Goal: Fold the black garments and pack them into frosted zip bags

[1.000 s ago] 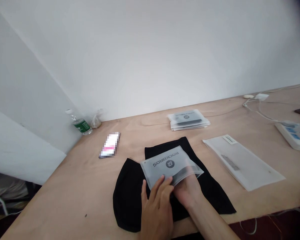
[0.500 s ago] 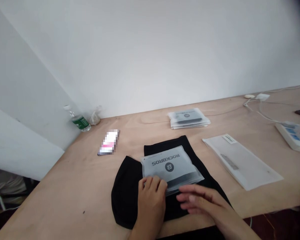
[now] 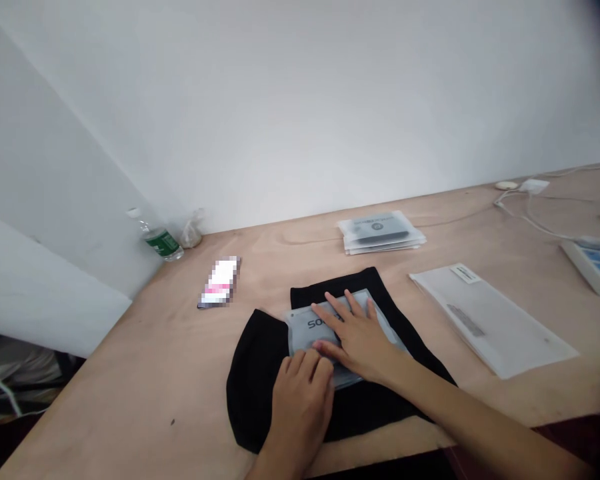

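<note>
Lying flat with its fingers spread, the right hand (image 3: 363,337) covers the middle of a frosted pouch (image 3: 300,333), and a part of the dark printing (image 3: 316,324) shows to the left of these fingers. The left hand (image 3: 303,393) is at the near left edge of the same pouch, with curled fingers; I cannot tell if it pinches this edge, because the underside of the fingers is hidden. The left fingers are just beside the right thumb. The pouch lies upon a black cloth (image 3: 255,383), which is on the wooden tabletop (image 3: 130,387).

To the right of the cloth, a longer whitish pouch (image 3: 510,327) lies flat, with a small label (image 3: 465,273) at its far end. Beyond the cloth, on the far side, is a stack of frosted pouches (image 3: 380,233). On the left there is a phone (image 3: 221,283) with a pixelated screen, and farther, near the wall (image 3: 330,120), a green-labelled bottle (image 3: 163,243) is beside a small plastic bag (image 3: 191,233). At the right edge, a white power strip (image 3: 587,270) is partly visible.
</note>
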`<state>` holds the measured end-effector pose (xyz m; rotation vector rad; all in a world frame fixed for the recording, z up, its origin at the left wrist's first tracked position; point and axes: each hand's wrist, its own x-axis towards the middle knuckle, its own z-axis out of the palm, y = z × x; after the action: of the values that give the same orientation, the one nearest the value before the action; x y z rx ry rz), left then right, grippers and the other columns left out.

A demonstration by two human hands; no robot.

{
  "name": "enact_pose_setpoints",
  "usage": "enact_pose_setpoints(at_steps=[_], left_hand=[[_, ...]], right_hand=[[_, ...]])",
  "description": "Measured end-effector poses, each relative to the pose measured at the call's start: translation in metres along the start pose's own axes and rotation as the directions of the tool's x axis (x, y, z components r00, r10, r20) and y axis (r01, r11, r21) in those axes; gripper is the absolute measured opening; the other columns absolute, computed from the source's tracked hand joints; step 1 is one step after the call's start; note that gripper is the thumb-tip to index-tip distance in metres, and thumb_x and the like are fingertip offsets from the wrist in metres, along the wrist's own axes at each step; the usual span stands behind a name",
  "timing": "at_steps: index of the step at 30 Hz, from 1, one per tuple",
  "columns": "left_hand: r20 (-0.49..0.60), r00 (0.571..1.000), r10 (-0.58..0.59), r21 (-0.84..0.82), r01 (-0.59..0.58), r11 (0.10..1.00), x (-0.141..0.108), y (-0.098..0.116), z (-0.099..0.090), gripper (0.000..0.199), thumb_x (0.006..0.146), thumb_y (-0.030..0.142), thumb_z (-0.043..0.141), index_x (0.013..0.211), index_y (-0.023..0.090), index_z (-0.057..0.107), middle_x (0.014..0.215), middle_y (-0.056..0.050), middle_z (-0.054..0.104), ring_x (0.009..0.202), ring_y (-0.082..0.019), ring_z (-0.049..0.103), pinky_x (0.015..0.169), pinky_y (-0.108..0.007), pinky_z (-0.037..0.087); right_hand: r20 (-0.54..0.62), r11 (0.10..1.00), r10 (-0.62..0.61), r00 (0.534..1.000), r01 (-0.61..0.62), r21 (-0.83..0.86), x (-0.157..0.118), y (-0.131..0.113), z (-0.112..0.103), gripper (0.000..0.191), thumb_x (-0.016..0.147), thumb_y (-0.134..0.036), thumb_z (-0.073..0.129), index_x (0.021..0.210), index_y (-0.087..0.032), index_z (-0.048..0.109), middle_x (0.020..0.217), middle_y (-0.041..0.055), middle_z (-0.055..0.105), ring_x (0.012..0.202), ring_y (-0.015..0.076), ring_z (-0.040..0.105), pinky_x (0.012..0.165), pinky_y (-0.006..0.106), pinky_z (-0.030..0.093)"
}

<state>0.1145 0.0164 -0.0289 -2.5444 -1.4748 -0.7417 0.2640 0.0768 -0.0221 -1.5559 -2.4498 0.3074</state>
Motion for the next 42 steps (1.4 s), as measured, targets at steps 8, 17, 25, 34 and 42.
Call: enact_pose_setpoints(at_steps=[8,17,25,34,42], left_hand=[[0.074,0.993,0.089,-0.064,-0.084,0.994,-0.012,-0.022,-0.027,0.01,0.08,0.015,0.051,0.081,0.021,0.059,0.081,-0.001,0.062,0.072,-0.017,0.052,0.066,-0.032,0.038],[0.004,0.998,0.055,-0.087,-0.054,0.995,-0.034,-0.035,-0.039,0.018,0.082,0.009,0.05,0.088,0.022,0.062,0.08,-0.001,0.065,0.073,-0.016,0.053,0.068,-0.032,0.04],[-0.07,0.996,0.062,-0.059,-0.066,0.996,-0.032,-0.036,-0.038,0.019,0.086,0.012,0.045,0.076,0.02,0.06,0.07,0.002,0.065,0.066,-0.014,0.054,0.068,-0.031,0.036],[-0.129,0.991,0.034,-0.088,-0.046,0.995,-0.035,-0.034,-0.04,0.018,0.082,0.007,0.05,0.077,0.02,0.06,0.073,0.002,0.067,0.073,-0.015,0.058,0.075,-0.036,0.034],[-0.138,0.99,0.04,-0.096,-0.054,0.994,-0.035,-0.044,-0.042,0.019,0.081,0.008,0.05,0.075,0.023,0.061,0.071,0.004,0.067,0.079,-0.017,0.062,0.075,-0.035,0.036]], right_hand=[[-0.013,0.999,-0.036,0.999,0.036,-0.026,-0.003,0.002,0.005,0.089,0.064,-0.083,0.026,0.14,-0.035,0.019,0.148,0.0074,0.02,0.13,0.0481,0.007,0.09,0.075,0.006],[-0.097,0.982,-0.186,0.978,0.182,-0.05,-0.016,-0.004,0.004,0.079,0.072,-0.069,0.043,0.138,-0.027,0.03,0.146,0.0134,0.024,0.13,0.0451,0.015,0.093,0.072,0.009],[-0.244,0.854,-0.496,0.833,0.519,0.037,-0.038,-0.039,0.018,0.023,0.09,-0.027,0.04,0.1,-0.024,0.06,0.111,0.0004,0.063,0.115,0.0217,0.045,0.106,0.055,0.012],[-0.249,0.846,-0.529,0.811,0.526,-0.085,-0.055,-0.012,0.005,0.025,0.085,-0.012,0.041,0.095,-0.022,0.062,0.11,0.0022,0.064,0.111,0.022,0.05,0.103,0.051,0.03],[-0.254,0.956,-0.286,0.924,0.293,-0.008,-0.106,0.073,-0.014,0.027,0.08,-0.013,0.051,0.097,-0.03,0.063,0.112,-0.0005,0.063,0.114,0.0214,0.051,0.102,0.051,0.031]])
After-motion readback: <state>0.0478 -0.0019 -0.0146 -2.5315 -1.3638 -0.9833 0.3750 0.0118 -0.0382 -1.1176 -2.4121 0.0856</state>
